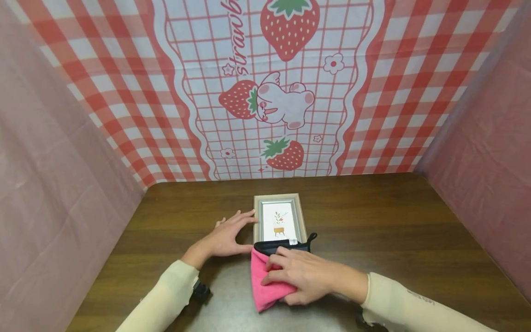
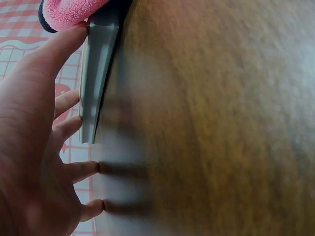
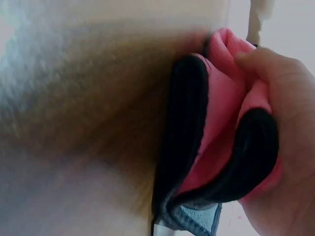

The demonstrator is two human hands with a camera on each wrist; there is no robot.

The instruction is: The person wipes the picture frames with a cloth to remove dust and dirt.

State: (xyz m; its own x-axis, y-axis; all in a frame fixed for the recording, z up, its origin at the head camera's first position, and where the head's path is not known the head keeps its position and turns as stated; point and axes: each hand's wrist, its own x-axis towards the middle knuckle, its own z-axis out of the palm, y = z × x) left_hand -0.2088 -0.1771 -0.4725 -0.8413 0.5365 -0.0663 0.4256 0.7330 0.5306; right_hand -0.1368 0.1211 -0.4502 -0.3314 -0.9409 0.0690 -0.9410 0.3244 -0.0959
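A picture frame (image 1: 302, 216) with a pale border and a potted-plant print lies flat on the wooden table. My left hand (image 1: 226, 236) is at its left side, fingers spread and nearly straight. In the left wrist view, the thumb of that hand (image 2: 29, 128) reaches the grey frame edge (image 2: 100, 64) close to the cloth, and two fingertips lie near the table. My right hand (image 1: 304, 274) grips a folded pink cloth (image 1: 261, 276) with black trim and a hanging loop. The cloth covers the near end of the frame. In the right wrist view, the cloth (image 3: 221, 93) bunches under the thumb.
The brown wooden table (image 1: 386, 230) extends to both sides of the frame. Behind it hangs a red-and-white checked strawberry cloth (image 1: 265, 152). Pink curtains (image 1: 54, 161) close off the left and right sides.
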